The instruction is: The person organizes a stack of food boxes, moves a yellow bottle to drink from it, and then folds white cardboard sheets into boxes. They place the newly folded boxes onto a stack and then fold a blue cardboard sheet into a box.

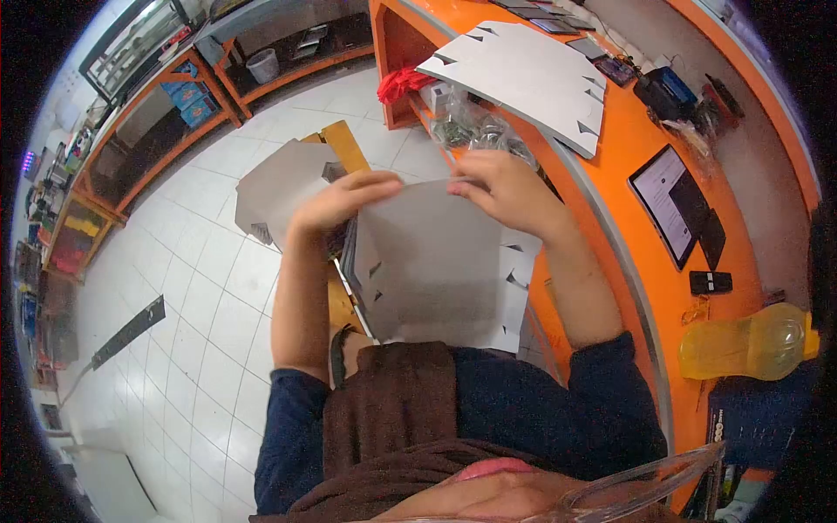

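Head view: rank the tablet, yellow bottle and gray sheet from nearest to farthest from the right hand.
1. Gray sheet: edge held by the right hand.
2. Tablet: on the orange counter, right side.
3. Yellow bottle: farther right, lower in view.

On the orange counter (745, 235) are a white notched sheet (523, 78), a tablet (663, 200), a small black item (711, 282) and a yellow bottle (741, 344); the white tiled floor (192, 261) bears a dark strip (129, 332); a lower shelf (331, 62) holds a pale bucket (261, 67)
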